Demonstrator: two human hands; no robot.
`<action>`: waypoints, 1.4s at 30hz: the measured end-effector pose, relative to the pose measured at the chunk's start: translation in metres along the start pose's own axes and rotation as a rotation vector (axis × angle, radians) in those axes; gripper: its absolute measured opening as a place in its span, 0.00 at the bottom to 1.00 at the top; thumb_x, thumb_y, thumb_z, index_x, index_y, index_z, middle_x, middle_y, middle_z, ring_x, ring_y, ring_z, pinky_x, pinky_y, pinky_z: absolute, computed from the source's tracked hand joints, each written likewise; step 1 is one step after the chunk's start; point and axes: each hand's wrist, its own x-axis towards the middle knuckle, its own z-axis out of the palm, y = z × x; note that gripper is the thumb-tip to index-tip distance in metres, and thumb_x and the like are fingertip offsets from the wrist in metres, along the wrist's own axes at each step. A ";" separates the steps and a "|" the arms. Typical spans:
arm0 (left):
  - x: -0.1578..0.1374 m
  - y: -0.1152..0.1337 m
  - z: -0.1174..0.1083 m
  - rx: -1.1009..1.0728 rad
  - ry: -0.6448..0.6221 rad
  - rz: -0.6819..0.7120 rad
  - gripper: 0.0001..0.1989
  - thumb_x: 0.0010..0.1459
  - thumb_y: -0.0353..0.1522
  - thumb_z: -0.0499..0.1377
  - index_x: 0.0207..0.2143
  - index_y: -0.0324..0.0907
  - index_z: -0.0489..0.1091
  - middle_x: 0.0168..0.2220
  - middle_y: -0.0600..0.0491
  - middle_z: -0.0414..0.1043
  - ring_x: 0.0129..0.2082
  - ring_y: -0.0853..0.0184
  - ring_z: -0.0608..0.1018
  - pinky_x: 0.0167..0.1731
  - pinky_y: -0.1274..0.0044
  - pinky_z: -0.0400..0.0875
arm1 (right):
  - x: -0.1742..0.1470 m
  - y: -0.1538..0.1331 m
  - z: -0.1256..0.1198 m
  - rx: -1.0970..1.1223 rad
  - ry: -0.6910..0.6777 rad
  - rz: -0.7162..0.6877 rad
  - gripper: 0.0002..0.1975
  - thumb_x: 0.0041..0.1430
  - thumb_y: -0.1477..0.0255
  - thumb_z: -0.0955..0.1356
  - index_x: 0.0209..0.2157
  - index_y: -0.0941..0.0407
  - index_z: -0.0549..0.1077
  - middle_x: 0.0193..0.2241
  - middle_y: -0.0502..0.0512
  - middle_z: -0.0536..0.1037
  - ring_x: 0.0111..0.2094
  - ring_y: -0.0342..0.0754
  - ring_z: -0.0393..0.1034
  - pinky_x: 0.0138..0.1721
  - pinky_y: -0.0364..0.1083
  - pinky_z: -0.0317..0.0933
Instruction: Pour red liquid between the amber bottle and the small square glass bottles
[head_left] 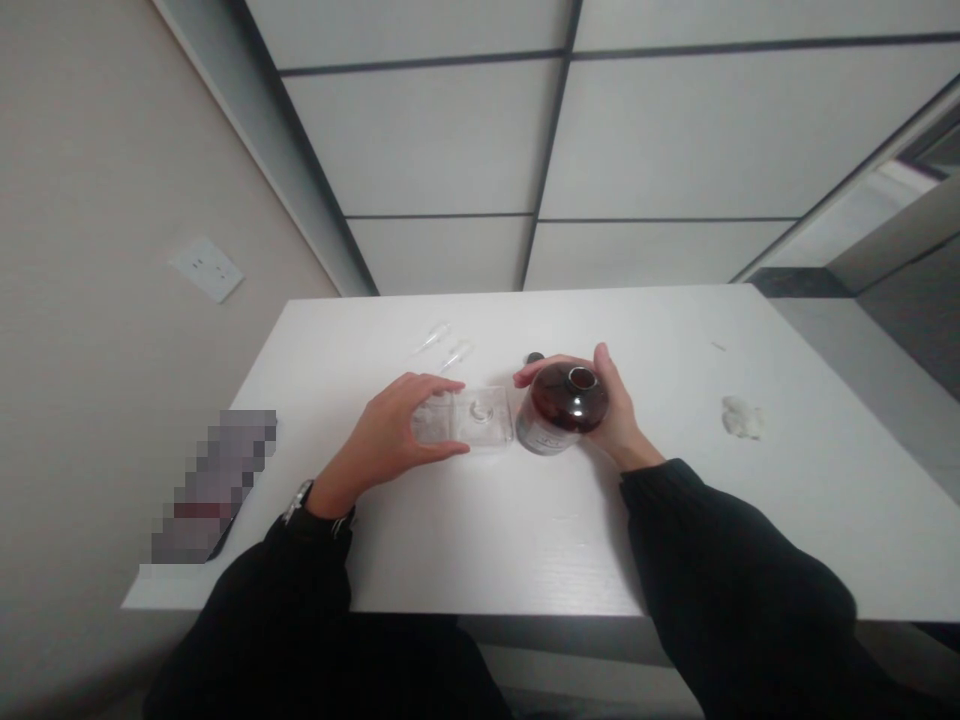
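Note:
My right hand point(616, 410) is wrapped round a brown bottle point(564, 405) with an uncapped mouth and a pale label low on its side. The bottle leans slightly, close to the right end of a clear plastic box point(491, 430). Around the left end of that box my left hand point(394, 430) is closed, thumb on the near side and fingers on the far side. A round shape shows in the box's right part; I cannot tell what it is. Just beyond my right fingertips lies a small black cap point(535, 357).
Two clear plastic droppers point(455, 355) lie behind my left hand on the white table point(480, 540). At the right are a crumpled whitish piece point(742, 418) and a thin sliver point(718, 346). A blurred-out phone-like slab point(214, 490) rests at the left edge. A panelled wall stands behind.

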 end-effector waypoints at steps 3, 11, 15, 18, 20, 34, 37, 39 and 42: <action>-0.001 0.000 0.000 -0.010 -0.001 0.013 0.30 0.57 0.48 0.72 0.57 0.45 0.73 0.56 0.45 0.79 0.56 0.53 0.79 0.60 0.59 0.73 | -0.002 -0.001 0.002 0.049 0.033 0.054 0.36 0.55 0.33 0.64 0.27 0.51 0.83 0.27 0.57 0.82 0.31 0.54 0.75 0.42 0.58 0.69; -0.012 0.004 -0.006 -0.024 0.036 -0.030 0.57 0.50 0.57 0.73 0.74 0.50 0.52 0.57 0.46 0.75 0.56 0.53 0.79 0.60 0.60 0.73 | -0.005 0.000 0.000 0.079 0.122 0.043 0.31 0.56 0.39 0.67 0.25 0.53 0.81 0.26 0.56 0.82 0.25 0.50 0.71 0.41 0.56 0.69; -0.030 0.009 -0.008 0.003 0.074 -0.059 0.59 0.50 0.58 0.71 0.76 0.54 0.48 0.56 0.47 0.75 0.59 0.51 0.77 0.65 0.54 0.69 | -0.004 0.004 -0.003 0.090 0.132 0.049 0.31 0.55 0.38 0.67 0.26 0.53 0.81 0.27 0.57 0.82 0.27 0.51 0.73 0.42 0.57 0.71; -0.051 0.017 -0.007 0.015 0.116 -0.090 0.58 0.52 0.57 0.71 0.76 0.57 0.46 0.56 0.47 0.75 0.59 0.50 0.76 0.65 0.51 0.68 | -0.003 0.007 -0.005 0.084 0.140 0.046 0.31 0.55 0.37 0.66 0.26 0.52 0.80 0.27 0.58 0.82 0.28 0.54 0.74 0.42 0.58 0.71; -0.069 0.022 -0.005 -0.015 0.133 -0.115 0.60 0.50 0.57 0.72 0.77 0.59 0.44 0.62 0.44 0.72 0.63 0.47 0.73 0.66 0.49 0.67 | -0.002 0.009 -0.006 0.073 0.148 0.047 0.31 0.54 0.37 0.66 0.26 0.51 0.79 0.27 0.59 0.82 0.30 0.55 0.75 0.42 0.59 0.71; -0.121 0.037 0.011 -0.340 0.104 -0.320 0.46 0.66 0.39 0.67 0.76 0.60 0.42 0.73 0.43 0.61 0.73 0.53 0.67 0.70 0.52 0.65 | 0.006 0.024 -0.019 0.042 0.213 0.025 0.37 0.51 0.31 0.65 0.36 0.51 0.80 0.34 0.62 0.84 0.46 0.63 0.80 0.51 0.65 0.74; -0.116 0.046 0.016 -0.383 0.040 -0.289 0.46 0.65 0.38 0.68 0.76 0.60 0.43 0.72 0.43 0.62 0.73 0.54 0.67 0.71 0.52 0.64 | 0.009 0.025 -0.018 0.042 0.237 -0.013 0.39 0.50 0.30 0.65 0.40 0.51 0.80 0.33 0.60 0.84 0.46 0.63 0.80 0.50 0.64 0.74; -0.112 0.053 0.020 -0.410 -0.015 -0.266 0.46 0.65 0.38 0.68 0.76 0.60 0.44 0.72 0.44 0.63 0.73 0.54 0.67 0.71 0.53 0.64 | 0.010 0.026 -0.019 0.013 0.221 -0.036 0.40 0.50 0.29 0.65 0.41 0.51 0.80 0.32 0.60 0.83 0.46 0.63 0.80 0.49 0.64 0.73; -0.104 0.060 0.027 -0.435 -0.085 -0.251 0.45 0.65 0.38 0.68 0.76 0.58 0.47 0.73 0.44 0.62 0.73 0.53 0.67 0.71 0.53 0.66 | 0.011 0.026 -0.022 -0.017 0.196 -0.028 0.40 0.50 0.28 0.64 0.38 0.50 0.80 0.33 0.60 0.82 0.44 0.62 0.80 0.50 0.64 0.73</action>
